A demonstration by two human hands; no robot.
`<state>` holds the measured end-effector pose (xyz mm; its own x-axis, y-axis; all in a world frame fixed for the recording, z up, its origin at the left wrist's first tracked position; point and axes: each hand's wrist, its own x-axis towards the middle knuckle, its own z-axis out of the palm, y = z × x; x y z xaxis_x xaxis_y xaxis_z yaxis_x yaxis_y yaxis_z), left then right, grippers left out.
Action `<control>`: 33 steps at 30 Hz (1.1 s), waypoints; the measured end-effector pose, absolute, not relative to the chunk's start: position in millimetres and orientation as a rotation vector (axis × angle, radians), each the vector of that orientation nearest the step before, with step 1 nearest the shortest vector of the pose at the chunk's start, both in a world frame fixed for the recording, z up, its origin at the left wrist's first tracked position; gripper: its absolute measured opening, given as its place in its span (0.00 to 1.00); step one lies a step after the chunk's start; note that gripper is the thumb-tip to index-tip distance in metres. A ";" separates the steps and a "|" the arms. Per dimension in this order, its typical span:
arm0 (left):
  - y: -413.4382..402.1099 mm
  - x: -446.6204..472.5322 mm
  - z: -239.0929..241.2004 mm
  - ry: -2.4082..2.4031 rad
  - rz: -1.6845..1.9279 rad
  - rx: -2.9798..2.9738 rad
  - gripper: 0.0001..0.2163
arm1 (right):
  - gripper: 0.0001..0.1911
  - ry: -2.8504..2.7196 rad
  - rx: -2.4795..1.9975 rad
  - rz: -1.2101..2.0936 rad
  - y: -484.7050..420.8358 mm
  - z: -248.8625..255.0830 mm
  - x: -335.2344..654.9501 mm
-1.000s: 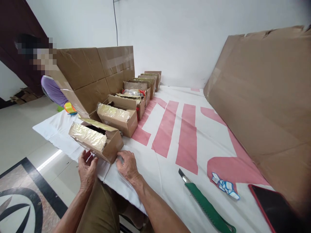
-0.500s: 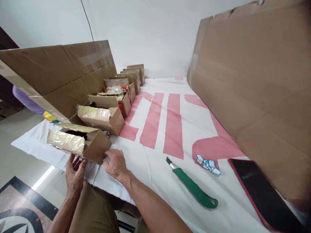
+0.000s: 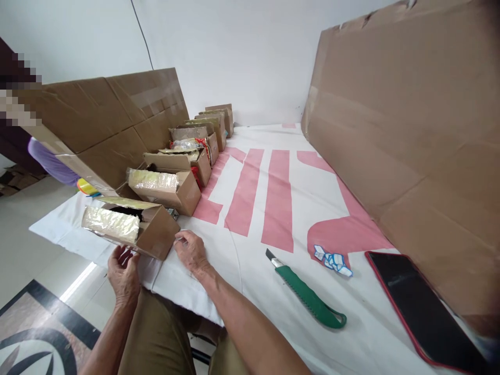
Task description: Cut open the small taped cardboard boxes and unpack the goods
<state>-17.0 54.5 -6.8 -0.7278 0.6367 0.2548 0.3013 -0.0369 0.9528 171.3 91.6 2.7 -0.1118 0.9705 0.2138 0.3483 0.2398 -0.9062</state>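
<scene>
A small open cardboard box stands nearest me at the table's front left corner, with a yellowish, clear-taped flap along its side. My left hand is at the box's lower front edge, fingers bent and apart; its fingertips are partly hidden and I cannot tell if they touch the cardboard. Just right of the same box, my right hand rests at the cloth with curled fingers, a small gap between it and the box corner. Nothing can be made out in either hand.
Several similar boxes line up towards the wall. A large cardboard panel stands behind them, another on the right. On the white and pink cloth lie a green utility knife with blade exposed, blue-white scraps and a phone.
My right hand has moved slightly away from the box corner, to the right and up. My left hand has come away a little from the box edge. The view has shifted slightly.
</scene>
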 end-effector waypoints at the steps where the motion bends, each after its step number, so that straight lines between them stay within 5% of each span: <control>1: 54.5 -17.0 -7.6 1.975 1.823 1.014 0.32 | 0.14 -1.653 -1.237 0.881 90.5 2.3 171.5; 8: 52.4 -17.9 -13.1 1.963 1.755 1.134 0.34 | 0.21 -1.826 -1.181 0.827 83.6 0.1 174.2; 26: 61.0 -25.3 -18.7 1.814 1.778 1.079 0.31 | 0.20 -1.852 -1.092 0.826 99.5 -9.3 187.8; 33: 90.4 -63.5 4.5 1.842 1.923 0.979 0.37 | 0.21 -1.838 -1.105 0.837 101.0 -4.3 191.0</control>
<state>-63.5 90.4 4.5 -0.7213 0.6411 0.2621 0.2344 -0.1301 0.9634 191.0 101.0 -4.3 -0.2833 0.9098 0.3033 0.3684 0.3952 -0.8415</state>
